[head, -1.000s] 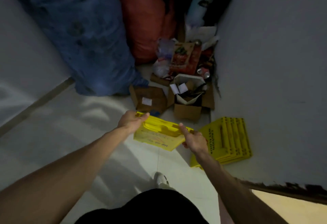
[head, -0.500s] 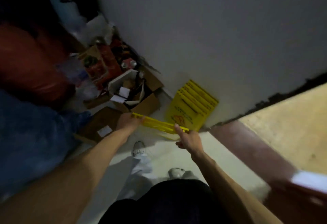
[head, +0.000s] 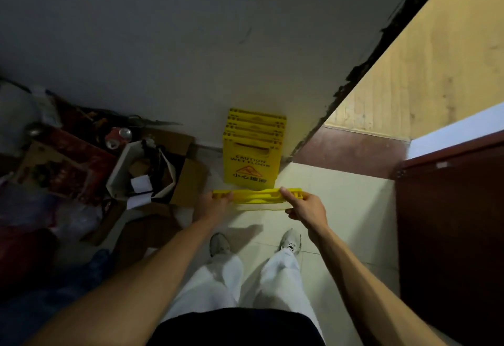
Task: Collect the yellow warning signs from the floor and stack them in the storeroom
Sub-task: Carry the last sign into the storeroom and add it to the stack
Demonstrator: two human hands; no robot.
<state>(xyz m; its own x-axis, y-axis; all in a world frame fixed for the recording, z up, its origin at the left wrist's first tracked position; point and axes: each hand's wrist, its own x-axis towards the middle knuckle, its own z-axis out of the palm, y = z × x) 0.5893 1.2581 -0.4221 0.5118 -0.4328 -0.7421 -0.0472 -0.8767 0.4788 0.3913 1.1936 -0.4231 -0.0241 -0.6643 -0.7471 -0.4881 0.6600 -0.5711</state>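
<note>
Left hand (head: 215, 205): fingers curl round the left end of the folded yellow plastic warning sign (head: 257, 195).
Right hand (head: 306, 207): pinches the right end, thumb on top; the sign is held level, edge-on, above the pale tiled floor (head: 341, 195).
Step in hand: probably adding this sign to the stack; tip it upright, square its edges with the front panel, lean it flat.
Stack of yellow signs (head: 252, 154): leans on the grey wall (head: 191, 45), just beyond the held sign.
Lettering: the front panel reads "CAUTION WET FLOOR", with Chinese characters beneath.
</note>
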